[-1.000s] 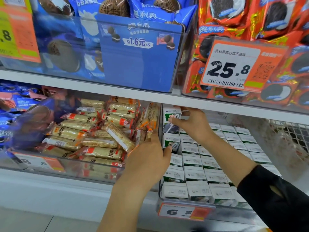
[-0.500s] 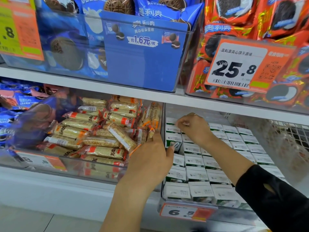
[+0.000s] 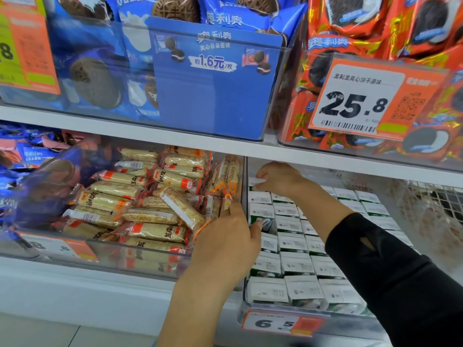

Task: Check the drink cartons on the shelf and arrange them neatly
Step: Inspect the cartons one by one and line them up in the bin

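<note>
- Cartons: small white & green drink boxes, packed in rows in a clear bin on the lower shelf, right side. Tops face up. Rows run from near to far.
- Right hand: reaches to the far left corner of the bin, just under the upper shelf. Fingers curl down over the top of a far carton. It seems to grip that box, but the fingertips are partly hidden.
- Right arm has a black sleeve & crosses over the rows.
- Left hand: at the wall between 2 bins. Fingers mostly straight, lying along the wall; thumb tip touches a carton w/ a green side in the left row. Can't tell if it pinches it.
- Tag "6.5": white & orange, on the near front of the carton bin.
- Snack bars: tan bars in clear wraps w/ orange ends, piled loose in the bin left of the cartons.
- Blue cookie packs: far left, lower shelf.
- Upper shelf: blue cookie bags on the left w/ a blue sign "1.6"; red cookie bags on the right w/ a tag "25.8".
</note>
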Available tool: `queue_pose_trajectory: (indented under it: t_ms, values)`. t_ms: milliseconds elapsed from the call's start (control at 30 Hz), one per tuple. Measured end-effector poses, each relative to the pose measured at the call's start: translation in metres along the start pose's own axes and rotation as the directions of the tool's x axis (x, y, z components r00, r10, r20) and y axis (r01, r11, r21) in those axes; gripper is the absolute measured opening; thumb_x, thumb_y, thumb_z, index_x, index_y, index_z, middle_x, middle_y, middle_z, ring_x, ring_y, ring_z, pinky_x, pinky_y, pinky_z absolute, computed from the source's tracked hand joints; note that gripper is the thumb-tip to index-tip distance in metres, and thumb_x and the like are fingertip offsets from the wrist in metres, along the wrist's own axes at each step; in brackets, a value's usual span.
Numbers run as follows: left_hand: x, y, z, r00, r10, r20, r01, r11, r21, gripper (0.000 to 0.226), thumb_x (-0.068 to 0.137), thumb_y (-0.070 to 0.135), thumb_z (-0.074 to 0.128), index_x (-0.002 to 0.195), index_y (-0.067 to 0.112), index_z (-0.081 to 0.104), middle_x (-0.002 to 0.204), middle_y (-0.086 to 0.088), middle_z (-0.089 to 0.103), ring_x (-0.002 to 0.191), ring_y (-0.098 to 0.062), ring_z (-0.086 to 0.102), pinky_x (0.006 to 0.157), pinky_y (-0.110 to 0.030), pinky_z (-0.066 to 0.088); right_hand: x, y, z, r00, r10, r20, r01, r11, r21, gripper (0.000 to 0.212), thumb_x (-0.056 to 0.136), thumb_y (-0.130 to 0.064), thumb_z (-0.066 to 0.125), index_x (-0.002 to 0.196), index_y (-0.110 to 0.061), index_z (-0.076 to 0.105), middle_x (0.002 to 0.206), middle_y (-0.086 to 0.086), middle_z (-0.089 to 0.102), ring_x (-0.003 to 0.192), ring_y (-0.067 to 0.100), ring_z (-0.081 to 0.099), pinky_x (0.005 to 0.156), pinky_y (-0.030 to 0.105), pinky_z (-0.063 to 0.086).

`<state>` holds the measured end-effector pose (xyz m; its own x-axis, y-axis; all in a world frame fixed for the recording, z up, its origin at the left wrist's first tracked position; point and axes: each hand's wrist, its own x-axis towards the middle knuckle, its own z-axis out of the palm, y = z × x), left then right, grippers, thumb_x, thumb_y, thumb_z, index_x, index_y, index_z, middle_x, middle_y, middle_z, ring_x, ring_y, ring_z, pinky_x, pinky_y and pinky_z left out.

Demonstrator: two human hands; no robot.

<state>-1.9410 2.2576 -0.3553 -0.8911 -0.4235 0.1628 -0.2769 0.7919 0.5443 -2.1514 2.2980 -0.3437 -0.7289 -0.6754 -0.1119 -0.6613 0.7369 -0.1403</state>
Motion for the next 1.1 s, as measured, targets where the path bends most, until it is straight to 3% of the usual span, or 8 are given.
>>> queue_pose_trajectory:
  t_ms: [233,433,533,633,733,867,967,1100]
  values:
    - [-0.001,0.003,-0.001,1.000,-0.018,0.013,0.018,0.999,0.048,0.056,0.102,0.038,0.034,0.148,0.009,0.019,0.127,-0.013,0.056,0.107,-0.029,0.058,0.078,-0.031,0.041,-0.002,-0.005,0.012,0.998,-0.009,-0.056,0.004,0.997,-0.076,0.044,0.097,-0.037,0.049,0.135,-0.016,0.049,0.135,0.014,0.045,0.125,0.030,0.041,0.102,0.037,0.039]
    - [-0.001,0.003,-0.003,0.999,-0.029,0.032,0.028,0.999,0.038,0.055,0.102,0.038,0.035,0.146,0.009,0.021,0.126,-0.012,0.057,0.107,-0.028,0.058,0.076,-0.029,0.038,-0.015,-0.009,0.029,0.937,-0.068,-0.343,0.029,0.993,-0.117,0.038,0.101,-0.029,0.037,0.131,-0.007,0.047,0.131,0.018,0.050,0.120,0.034,0.044,0.097,0.040,0.035]
    - [-0.001,0.003,-0.004,0.999,-0.025,0.038,0.023,0.999,0.044,0.054,0.102,0.038,0.035,0.145,0.009,0.023,0.118,-0.011,0.060,0.101,-0.026,0.060,0.069,-0.027,0.036,-0.024,-0.006,0.017,0.830,-0.145,-0.538,0.109,0.989,-0.099,0.032,0.101,-0.027,0.036,0.116,-0.008,0.057,0.105,0.016,0.063,0.096,0.035,0.058,0.075,0.034,0.042]
    - [-0.002,0.004,-0.006,0.997,-0.040,0.061,0.038,0.999,0.034,0.052,0.102,0.038,0.036,0.144,0.009,0.024,0.116,-0.010,0.060,0.098,-0.026,0.060,0.067,-0.027,0.035,-0.049,0.002,0.013,0.781,-0.009,-0.624,0.213,0.944,0.253,0.021,0.101,-0.022,0.040,0.089,-0.011,0.053,0.066,0.001,0.050,0.056,0.014,0.047,0.051,0.016,0.030]
    - [-0.003,0.005,-0.006,0.996,-0.040,0.083,0.038,0.999,0.020,0.055,0.101,0.039,0.037,0.145,0.009,0.023,0.122,-0.011,0.058,0.101,-0.027,0.060,0.071,-0.029,0.040,-0.084,0.012,0.017,0.788,0.236,-0.568,0.236,0.736,0.634,0.012,0.099,-0.025,0.048,0.091,-0.017,0.053,0.070,-0.009,0.052,0.060,0.001,0.047,0.054,0.013,0.036]
    - [-0.003,0.005,-0.008,0.994,-0.065,0.082,0.065,0.998,0.011,0.068,0.098,0.047,0.041,0.151,0.013,0.014,0.146,-0.014,0.041,0.121,-0.030,0.051,0.091,-0.037,0.045,-0.133,0.029,0.015,0.829,0.370,-0.418,0.246,0.430,0.869,0.011,0.093,-0.025,0.058,0.100,-0.021,0.065,0.090,-0.008,0.068,0.082,0.004,0.065,0.066,0.014,0.052]
    - [-0.007,0.013,-0.010,0.988,0.025,-0.153,-0.040,0.995,-0.095,0.064,0.096,0.042,0.048,0.150,0.017,0.024,0.151,-0.003,0.034,0.134,-0.021,0.037,0.103,-0.031,0.037,-0.164,0.036,0.015,0.867,0.420,-0.268,0.226,0.147,0.963,0.013,0.093,-0.021,0.057,0.088,-0.020,0.069,0.077,-0.007,0.072,0.071,0.005,0.067,0.061,0.016,0.054]
    - [-0.017,0.039,-0.005,0.890,0.067,-0.450,-0.231,0.919,-0.321,0.036,0.096,0.027,0.051,0.131,0.024,0.051,0.132,0.008,0.052,0.122,-0.006,0.047,0.099,-0.022,0.039,-0.186,0.043,0.016,0.906,0.397,-0.144,0.185,-0.067,0.980,0.014,0.091,-0.020,0.058,0.088,-0.017,0.071,0.081,0.001,0.072,0.074,0.014,0.068,0.063,0.022,0.056]
